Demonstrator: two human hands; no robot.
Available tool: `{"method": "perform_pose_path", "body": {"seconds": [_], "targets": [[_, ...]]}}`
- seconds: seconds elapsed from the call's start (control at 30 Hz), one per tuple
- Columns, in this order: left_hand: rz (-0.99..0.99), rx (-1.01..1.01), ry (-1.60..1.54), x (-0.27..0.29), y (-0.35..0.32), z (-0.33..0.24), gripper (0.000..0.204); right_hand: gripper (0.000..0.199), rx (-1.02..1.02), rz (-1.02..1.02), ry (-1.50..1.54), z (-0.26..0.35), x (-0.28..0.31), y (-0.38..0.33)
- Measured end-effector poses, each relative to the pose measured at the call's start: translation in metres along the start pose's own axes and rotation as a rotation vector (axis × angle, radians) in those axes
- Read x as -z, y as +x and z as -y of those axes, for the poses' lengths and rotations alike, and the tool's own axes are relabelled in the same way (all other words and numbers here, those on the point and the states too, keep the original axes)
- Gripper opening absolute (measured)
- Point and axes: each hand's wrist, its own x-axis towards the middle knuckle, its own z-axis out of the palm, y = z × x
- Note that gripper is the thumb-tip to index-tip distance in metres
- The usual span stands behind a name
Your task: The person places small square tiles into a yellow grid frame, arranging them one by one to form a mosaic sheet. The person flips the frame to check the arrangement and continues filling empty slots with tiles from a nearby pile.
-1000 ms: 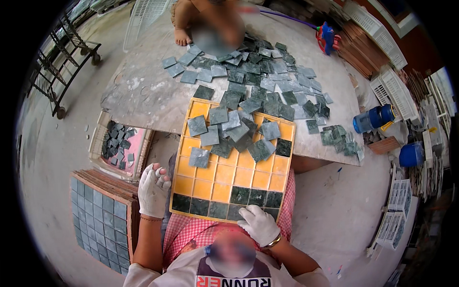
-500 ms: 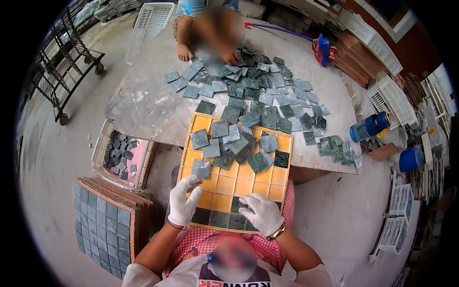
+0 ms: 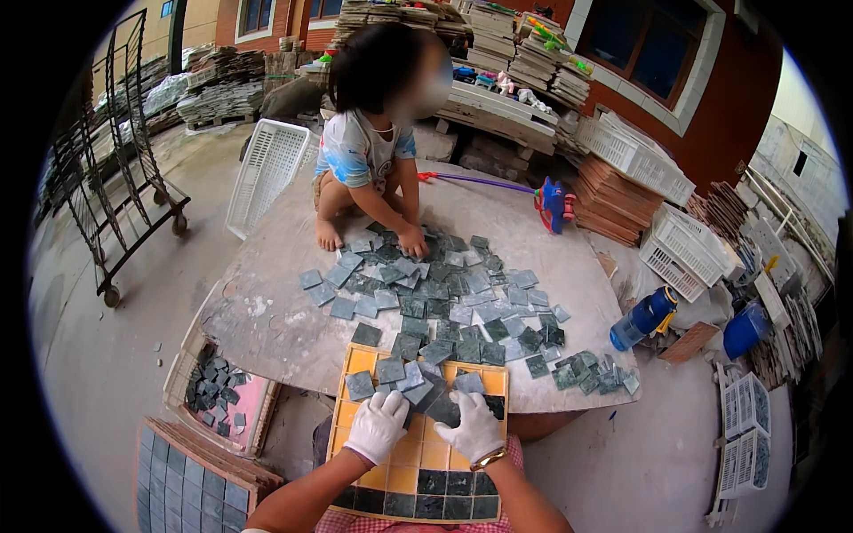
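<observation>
A yellow gridded tray (image 3: 404,451) rests across my lap against the table edge. Dark green stone tiles (image 3: 428,507) fill its nearest row and part of the row above. More loose tiles (image 3: 391,369) lie piled at its far end. My left hand (image 3: 377,428), white-gloved, is on the left of this pile, its fingers curled down among the tiles; the fingertips are hidden. At the pile's right side, my right hand (image 3: 474,428), also gloved, has thumb and fingers bent around the edge of a dark stone tile (image 3: 442,405).
Many loose tiles spread over the table (image 3: 258,329), where a person (image 3: 373,169) squats, one hand among them. A blue bottle (image 3: 641,318) and toy (image 3: 554,206) stand right. Left are a crate of tile pieces (image 3: 218,382), stacked tiled panels (image 3: 191,471) and a metal rack (image 3: 115,178).
Both my hands have moved forward from the near half of the tray to the tile pile. The view has tilted up, bringing more of the yard and the squatting person into sight.
</observation>
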Motion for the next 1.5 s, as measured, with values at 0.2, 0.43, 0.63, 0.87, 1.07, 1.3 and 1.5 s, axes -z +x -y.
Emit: {"method": "perform_pose_path", "body": {"seconds": [0.2,0.43,0.63,0.87,1.07,1.3,1.5], "targets": [[-0.193,-0.124,-0.165,0.008,-0.002,-0.001,0.056,0.059,0.051,-0.028,0.387,-0.008,0.01,-0.046],[-0.134,0.15,-0.636,0.015,-0.06,-0.009,0.055,0.059,0.16,-0.085,0.171,-0.025,-0.011,-0.062],[-0.058,0.025,-0.275,0.022,-0.092,-0.012,0.054,0.062,0.189,-0.047,0.178,-0.01,-0.019,-0.048],[-0.034,-0.028,-0.301,0.013,-0.102,-0.023,0.054,0.051,0.21,-0.025,0.292,0.014,-0.022,-0.036],[-0.117,0.133,-0.344,0.024,-0.106,-0.003,0.048,0.037,0.175,0.065,0.28,-0.012,-0.022,-0.063],[-0.249,0.311,-0.359,0.024,-0.128,0.016,0.032,0.05,0.473,0.174,0.122,0.022,-0.036,-0.086],[-0.299,0.23,-0.309,0.028,-0.102,0.019,0.036,0.053,0.337,0.26,-0.055,0.038,-0.037,-0.078]]}}
